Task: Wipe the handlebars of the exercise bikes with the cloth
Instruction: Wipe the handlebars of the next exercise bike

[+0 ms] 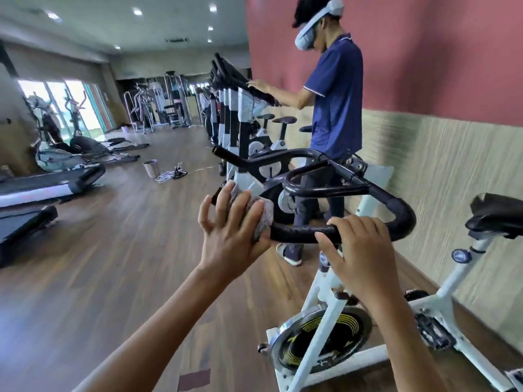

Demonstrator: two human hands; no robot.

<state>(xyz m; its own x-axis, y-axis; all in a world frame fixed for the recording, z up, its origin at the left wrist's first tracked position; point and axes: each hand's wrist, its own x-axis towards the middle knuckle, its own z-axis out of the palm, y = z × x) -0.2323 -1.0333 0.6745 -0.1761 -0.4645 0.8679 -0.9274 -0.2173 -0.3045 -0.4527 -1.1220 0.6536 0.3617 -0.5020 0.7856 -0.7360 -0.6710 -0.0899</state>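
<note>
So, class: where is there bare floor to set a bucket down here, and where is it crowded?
Free: the wooden floor between the treadmills and the near bike's flywheel. Crowded: around the bin and cables farther back, and along the wall, where bikes stand close with a person among them.

Your left hand (229, 236) hides most of the cloth (262, 219), which covers the handlebar (300, 232) tip; the saddle (498, 213) runs off the right edge.
</note>
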